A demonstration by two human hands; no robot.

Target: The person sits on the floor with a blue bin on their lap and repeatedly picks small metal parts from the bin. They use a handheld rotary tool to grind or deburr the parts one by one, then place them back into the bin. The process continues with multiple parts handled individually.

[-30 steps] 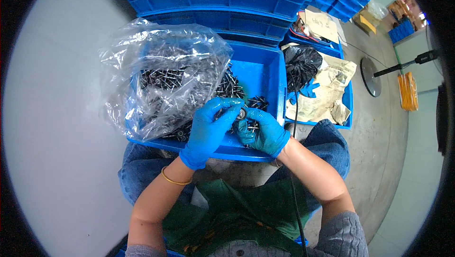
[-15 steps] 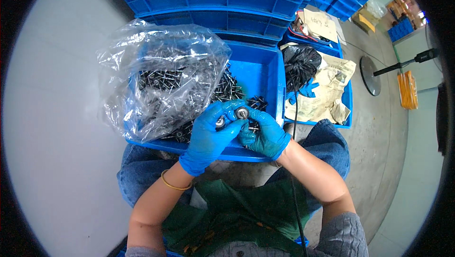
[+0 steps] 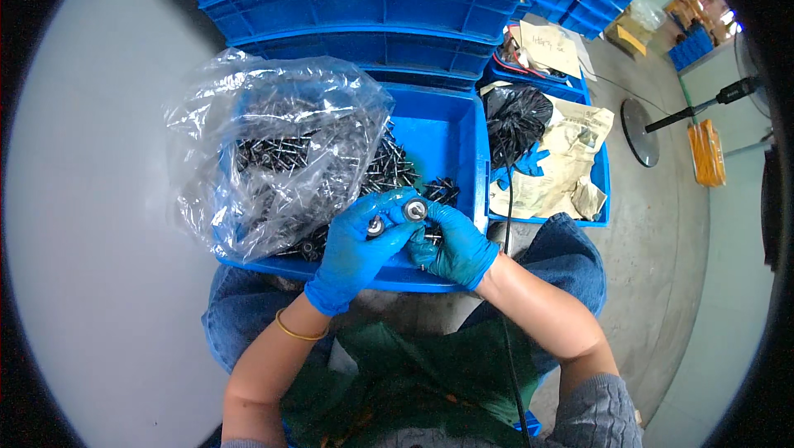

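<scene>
Both my hands wear blue gloves and meet above the front of a blue crate (image 3: 447, 117). Between their fingertips is a small round part (image 3: 415, 210) with a dark rim and a metal centre, its face turned up. My left hand (image 3: 351, 245) is closed, with a second round part (image 3: 375, 226) tucked by its thumb. My right hand (image 3: 459, 245) pinches the first part from the right. Under its curled fingers a short metal stem (image 3: 433, 238) shows; what it belongs to is hidden. Behind lie many dark parts with metal stems (image 3: 389, 163).
A clear plastic bag (image 3: 331, 88) drapes over the crate's left side. Stacked blue crates (image 3: 356, 14) rise behind it. At right, another crate holds a black bag (image 3: 517, 117) and brown paper (image 3: 571, 150). A black cable (image 3: 509, 316) runs down beside my right forearm. Farther right is a round stand base (image 3: 641, 134).
The whole view has shifted slightly. My hands keep nearly the same grip over the crate, and the round part between them shows its face a little more fully.
</scene>
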